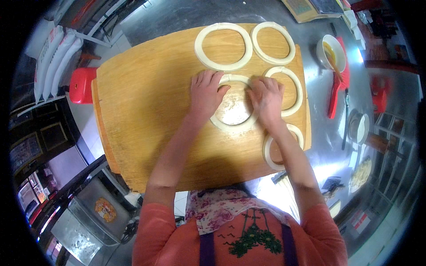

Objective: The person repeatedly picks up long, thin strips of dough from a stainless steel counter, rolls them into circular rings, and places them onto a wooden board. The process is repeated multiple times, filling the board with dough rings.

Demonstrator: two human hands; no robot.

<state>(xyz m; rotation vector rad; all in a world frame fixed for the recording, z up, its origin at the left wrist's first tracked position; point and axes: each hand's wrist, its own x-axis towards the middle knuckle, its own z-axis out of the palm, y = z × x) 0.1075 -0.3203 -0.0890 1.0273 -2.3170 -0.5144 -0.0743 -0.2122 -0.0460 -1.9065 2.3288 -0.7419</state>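
Observation:
A pale dough ring point(235, 129) lies on the wooden board point(146, 102) in front of me, its open middle showing bare, shiny wood. My left hand point(206, 94) is curled over the ring's upper left side, thumb toward the inside. On the opposite upper right side, my right hand point(267, 98) grips the same ring with bent fingers, partly hiding it. Two more rings lie beyond, a far left ring point(199, 49) and a far right ring point(291, 49). Along the board's right side are another ring point(298, 91) and a nearer ring point(268, 150), partly covered by my right forearm.
Right of the board, a white bowl point(320, 54) holds yellow liquid and a wooden-handled tool, beside a red flat object point(333, 103) and a long dark tool point(345, 119) on the metal table point(321, 133). A red stool point(82, 84) and white sacks point(51, 62) stand left.

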